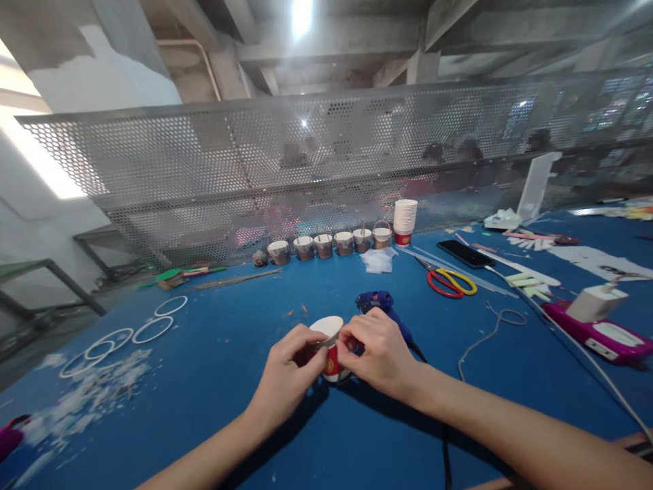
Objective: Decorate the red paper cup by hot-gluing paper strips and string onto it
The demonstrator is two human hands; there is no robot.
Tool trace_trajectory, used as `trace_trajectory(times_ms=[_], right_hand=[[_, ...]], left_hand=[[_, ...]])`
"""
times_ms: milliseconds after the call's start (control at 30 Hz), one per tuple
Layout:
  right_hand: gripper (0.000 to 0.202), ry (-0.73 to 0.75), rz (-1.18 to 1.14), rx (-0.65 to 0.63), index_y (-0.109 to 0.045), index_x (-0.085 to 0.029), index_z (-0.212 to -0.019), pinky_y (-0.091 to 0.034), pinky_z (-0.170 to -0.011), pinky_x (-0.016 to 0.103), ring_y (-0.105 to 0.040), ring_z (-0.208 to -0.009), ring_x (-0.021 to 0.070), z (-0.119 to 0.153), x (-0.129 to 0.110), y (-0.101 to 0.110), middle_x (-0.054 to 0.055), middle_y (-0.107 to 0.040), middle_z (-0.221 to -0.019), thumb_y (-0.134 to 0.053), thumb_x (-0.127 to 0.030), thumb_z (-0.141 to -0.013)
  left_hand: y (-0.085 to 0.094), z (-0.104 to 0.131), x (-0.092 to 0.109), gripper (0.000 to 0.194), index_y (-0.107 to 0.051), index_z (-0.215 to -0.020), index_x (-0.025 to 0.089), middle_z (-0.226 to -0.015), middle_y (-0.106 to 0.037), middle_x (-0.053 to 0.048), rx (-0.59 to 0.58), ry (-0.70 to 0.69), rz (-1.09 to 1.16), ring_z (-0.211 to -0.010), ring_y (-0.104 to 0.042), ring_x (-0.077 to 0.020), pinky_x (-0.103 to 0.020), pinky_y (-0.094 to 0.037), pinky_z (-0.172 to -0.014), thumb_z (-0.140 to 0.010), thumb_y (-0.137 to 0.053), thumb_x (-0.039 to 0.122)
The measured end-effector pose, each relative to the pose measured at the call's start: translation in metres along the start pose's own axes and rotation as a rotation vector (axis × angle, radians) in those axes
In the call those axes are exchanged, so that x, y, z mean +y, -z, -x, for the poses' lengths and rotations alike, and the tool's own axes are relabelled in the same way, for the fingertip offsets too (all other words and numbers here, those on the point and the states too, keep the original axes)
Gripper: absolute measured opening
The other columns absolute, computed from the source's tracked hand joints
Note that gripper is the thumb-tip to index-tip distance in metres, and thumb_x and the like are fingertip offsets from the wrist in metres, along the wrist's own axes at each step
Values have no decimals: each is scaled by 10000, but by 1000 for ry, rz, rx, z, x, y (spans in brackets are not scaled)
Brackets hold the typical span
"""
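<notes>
A red and white paper cup (331,364) stands on the blue table in front of me, its white top tilted toward view. My left hand (293,367) pinches the left side of the cup near its rim. At the cup's right side, my right hand (375,347) has its fingers pressed together; what they hold, if anything, is too small to tell. A thin grey strip shows along the rim between the hands. Just behind my right hand lies a blue glue gun (375,301), partly hidden by it.
Several wrapped cups (324,246) line the back beside a stack of paper cups (405,218). Scissors (449,280), a phone (465,254) and a pink power strip (602,337) lie right. White rings (153,329) and scraps (92,391) lie left.
</notes>
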State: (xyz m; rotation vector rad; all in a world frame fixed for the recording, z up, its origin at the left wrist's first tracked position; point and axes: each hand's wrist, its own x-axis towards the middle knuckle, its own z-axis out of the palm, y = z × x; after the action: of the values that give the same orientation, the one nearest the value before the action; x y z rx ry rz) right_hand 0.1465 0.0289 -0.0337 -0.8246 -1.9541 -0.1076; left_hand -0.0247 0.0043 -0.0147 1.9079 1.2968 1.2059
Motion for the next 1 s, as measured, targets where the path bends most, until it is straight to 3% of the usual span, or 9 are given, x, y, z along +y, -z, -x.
trace_trajectory(times_ms=[200, 533, 700, 1000], right_hand=[[221, -7, -18, -14, -542, -192, -602, -313, -624, 279, -503, -527, 111, 0, 0, 2, -21, -611, -562, -547, -125, -812], [217, -37, -9, -37, -589, -188, -646, -324, -641, 289, -543, -558, 124, 0, 10, 4, -11, -634, -599, -550, -158, -857], [209, -82, -19, -68, -587, -192, -667, -344, -659, 290, -561, -576, 125, -1, 13, 7, -7, -652, -629, -546, -175, -872], [75, -179, -101, -176, -624, -190, -801, -423, -646, 268, -583, -667, 150, 0, 8, 13, 18, -649, -750, -580, -208, -859]], left_hand=[[2, 0, -4, 150, -693, -718, 183, -667, -556, 4, -10, 12, 7, -594, -498, -122, -226, -385, -550, -769, -593, 283], [7, -5, 4, 190, -670, -666, 173, -622, -514, 19, -36, 147, 150, -461, -439, -90, -237, -354, -478, -755, -591, 321], [8, -8, -4, 195, -691, -677, 170, -560, -496, 21, -23, 196, 192, -446, -435, -96, -235, -354, -457, -746, -610, 334], [13, -12, -8, 245, -674, -743, 161, -714, -600, -17, -64, 251, 244, -491, -589, -129, -221, -395, -413, -771, -617, 398]])
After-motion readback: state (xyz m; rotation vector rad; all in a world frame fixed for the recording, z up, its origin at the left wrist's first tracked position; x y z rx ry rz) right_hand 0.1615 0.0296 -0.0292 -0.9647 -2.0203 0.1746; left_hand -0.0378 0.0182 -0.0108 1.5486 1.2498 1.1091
